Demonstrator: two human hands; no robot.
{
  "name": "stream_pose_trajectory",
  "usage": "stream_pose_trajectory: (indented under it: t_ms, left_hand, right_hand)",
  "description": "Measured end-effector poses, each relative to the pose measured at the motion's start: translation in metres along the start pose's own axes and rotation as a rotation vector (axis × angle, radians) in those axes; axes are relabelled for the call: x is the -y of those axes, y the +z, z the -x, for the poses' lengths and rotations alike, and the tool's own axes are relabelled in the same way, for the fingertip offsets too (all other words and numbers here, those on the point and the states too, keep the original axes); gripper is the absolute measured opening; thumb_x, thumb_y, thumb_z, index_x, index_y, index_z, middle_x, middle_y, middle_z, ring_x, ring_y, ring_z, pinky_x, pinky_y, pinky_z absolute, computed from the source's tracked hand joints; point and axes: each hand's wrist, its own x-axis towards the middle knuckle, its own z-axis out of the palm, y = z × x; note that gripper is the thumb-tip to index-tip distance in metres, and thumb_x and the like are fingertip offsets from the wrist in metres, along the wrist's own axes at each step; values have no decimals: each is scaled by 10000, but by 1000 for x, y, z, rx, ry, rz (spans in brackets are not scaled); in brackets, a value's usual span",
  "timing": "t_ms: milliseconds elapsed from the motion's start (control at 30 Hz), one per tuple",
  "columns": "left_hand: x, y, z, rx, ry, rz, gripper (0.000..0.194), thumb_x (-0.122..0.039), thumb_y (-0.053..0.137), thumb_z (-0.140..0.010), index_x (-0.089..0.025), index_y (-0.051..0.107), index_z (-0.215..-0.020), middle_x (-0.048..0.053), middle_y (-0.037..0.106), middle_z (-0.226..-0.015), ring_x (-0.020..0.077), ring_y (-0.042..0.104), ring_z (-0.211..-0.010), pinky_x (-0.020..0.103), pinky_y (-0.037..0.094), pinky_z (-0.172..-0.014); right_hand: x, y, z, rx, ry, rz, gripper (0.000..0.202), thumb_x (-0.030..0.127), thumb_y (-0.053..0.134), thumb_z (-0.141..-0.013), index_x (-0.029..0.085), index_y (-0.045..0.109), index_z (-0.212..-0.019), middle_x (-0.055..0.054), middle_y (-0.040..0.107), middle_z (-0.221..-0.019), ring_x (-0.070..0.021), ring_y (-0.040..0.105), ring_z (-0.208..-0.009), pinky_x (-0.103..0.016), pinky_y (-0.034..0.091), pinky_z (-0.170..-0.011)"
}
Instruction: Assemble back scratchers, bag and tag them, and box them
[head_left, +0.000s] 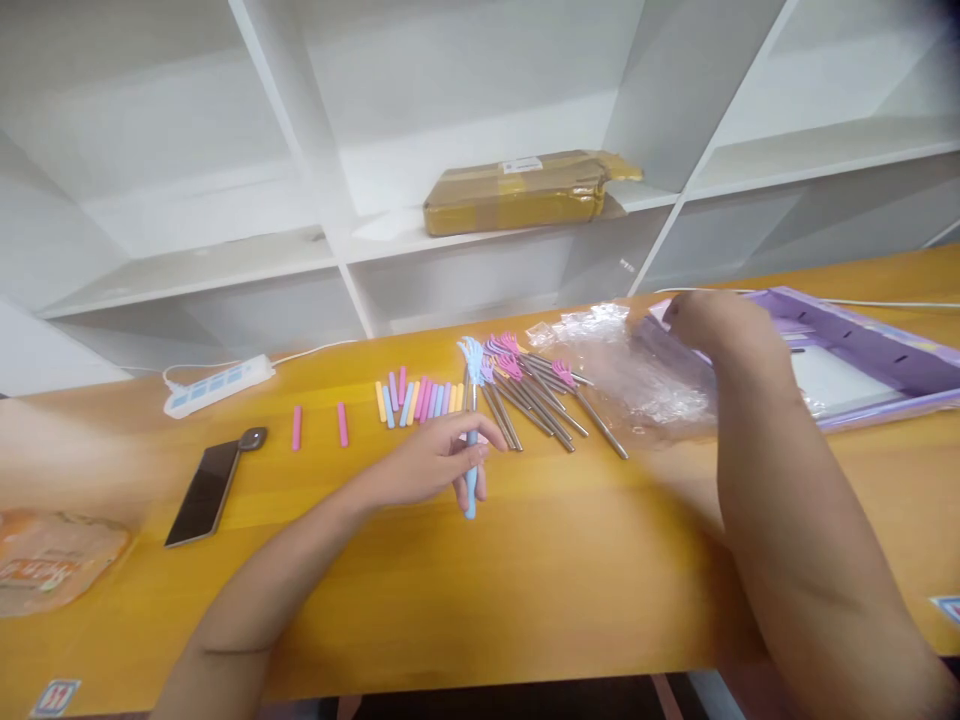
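Note:
My left hand [439,460] is closed around the blue grip of a back scratcher [471,478], its light-blue claw head pointing away from me. Just beyond and right of it lies a loose pile of back scratchers [544,405] with pink, purple and blue claw heads and bare metal rods. Several short coloured grip tubes [424,400] lie in a row left of the pile, and two pink tubes [343,424] sit apart. At the right, my right hand [709,320] is curled on a clear plastic bag [660,385] in a heap of bags; its fingertips are mostly hidden.
A purple box [862,318] stands at the right beside the bags. On the left are a phone [202,493], a small dark object [253,438], a power strip [219,386] and an orange package [56,562]. A taped cardboard box [521,195] rests on the shelf behind.

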Motion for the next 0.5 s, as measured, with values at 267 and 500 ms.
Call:
stream_pose_trajectory:
  t_ms: [267,500]
  left_hand:
    - [-1,-12,-1,-72,-62,32,403,-557,668,-1025,-194,679,-1199,69,758,-964,185,807,-783,289,599,-704]
    - [-3,-14,0,-90,-101,116,568,-606,800,-914,-194,684,-1288,98,775,-995,234,819,-823,320,623,-717]
  right_hand:
    - [49,-71,40,-259,126,-596,262,234,598,-974,184,770,-1165,-94,725,-876,-139,606,-744,-303,430,-712]
    - [124,-78,91,68,-265,-1130,198,400,683,-1012,216,684,-1083,30,530,-595,-93,473,-511,-259,381,-511]
